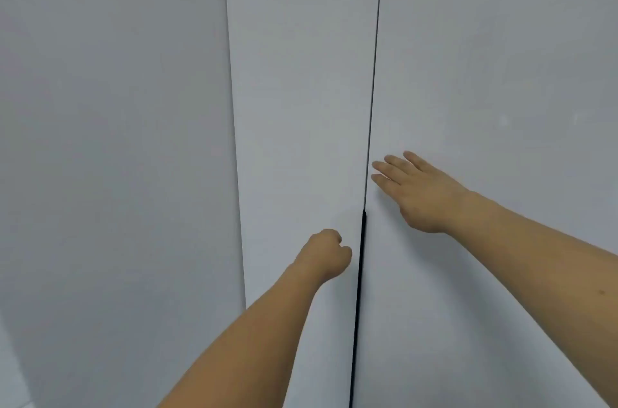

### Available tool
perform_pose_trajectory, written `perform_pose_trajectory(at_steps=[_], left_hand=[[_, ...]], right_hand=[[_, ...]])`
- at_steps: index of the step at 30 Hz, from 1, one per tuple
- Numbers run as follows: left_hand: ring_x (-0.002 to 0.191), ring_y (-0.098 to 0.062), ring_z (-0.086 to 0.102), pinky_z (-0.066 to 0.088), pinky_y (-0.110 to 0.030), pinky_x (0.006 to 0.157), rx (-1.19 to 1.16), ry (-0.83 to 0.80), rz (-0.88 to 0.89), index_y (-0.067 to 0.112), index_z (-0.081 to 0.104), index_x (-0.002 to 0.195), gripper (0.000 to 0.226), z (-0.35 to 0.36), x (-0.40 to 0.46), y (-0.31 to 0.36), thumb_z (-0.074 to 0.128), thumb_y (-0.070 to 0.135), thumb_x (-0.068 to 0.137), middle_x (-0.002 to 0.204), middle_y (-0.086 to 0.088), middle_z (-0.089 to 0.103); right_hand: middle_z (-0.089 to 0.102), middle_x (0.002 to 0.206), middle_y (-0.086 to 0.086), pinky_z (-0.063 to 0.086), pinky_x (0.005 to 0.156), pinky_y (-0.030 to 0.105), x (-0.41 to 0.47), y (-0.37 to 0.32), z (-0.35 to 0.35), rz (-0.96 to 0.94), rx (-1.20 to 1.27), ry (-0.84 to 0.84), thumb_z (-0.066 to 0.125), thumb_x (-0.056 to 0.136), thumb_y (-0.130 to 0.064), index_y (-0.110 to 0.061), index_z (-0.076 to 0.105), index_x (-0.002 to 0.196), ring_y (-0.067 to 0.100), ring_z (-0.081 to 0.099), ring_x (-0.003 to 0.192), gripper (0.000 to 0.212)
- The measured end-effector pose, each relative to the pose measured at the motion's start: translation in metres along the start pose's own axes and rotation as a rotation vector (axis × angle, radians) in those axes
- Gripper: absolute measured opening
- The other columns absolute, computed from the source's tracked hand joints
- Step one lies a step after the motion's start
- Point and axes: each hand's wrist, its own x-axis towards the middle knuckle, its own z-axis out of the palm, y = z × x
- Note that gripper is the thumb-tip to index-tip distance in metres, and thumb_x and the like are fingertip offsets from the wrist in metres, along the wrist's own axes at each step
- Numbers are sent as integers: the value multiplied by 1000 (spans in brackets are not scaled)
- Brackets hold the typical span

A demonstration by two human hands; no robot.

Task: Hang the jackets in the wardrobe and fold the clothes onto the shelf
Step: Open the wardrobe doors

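Wardrobe (pixel 485 73) fills view, white doors closed, dark seam (pixel 359 274) between them. No jackets or clothes in sight, location unknown. Right hand (pixel 418 193) flat, fingers straight, by right door near seam. Left hand (pixel 326 254) clenched beside seam, holding nothing visible. Judgement: hanging and folding all still ahead, or doors just closed; can't tell.
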Motion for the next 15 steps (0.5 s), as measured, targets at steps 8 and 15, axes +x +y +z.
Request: perform_pose_trajectory(at_steps=[8,15], left_hand=[[75,-23,54,38,-30,59,157,94,89,12,52,92,27,43,65,-5,46,38,95,87,0,59],[53,-15,33,22,-28,48,212,163,128,16,34,67,25,57,73,1,47,17,87,66,2,42]], right_hand=[[34,153,15,-5,119,51,57,-13,45,-65,7,287,49,92,-9,-13,53,137,37,21,145,46],[54,136,12,12,118,61,59,-22,50,-106,-43,281,70,83,-15,-22,71,105,39,37,138,22]])
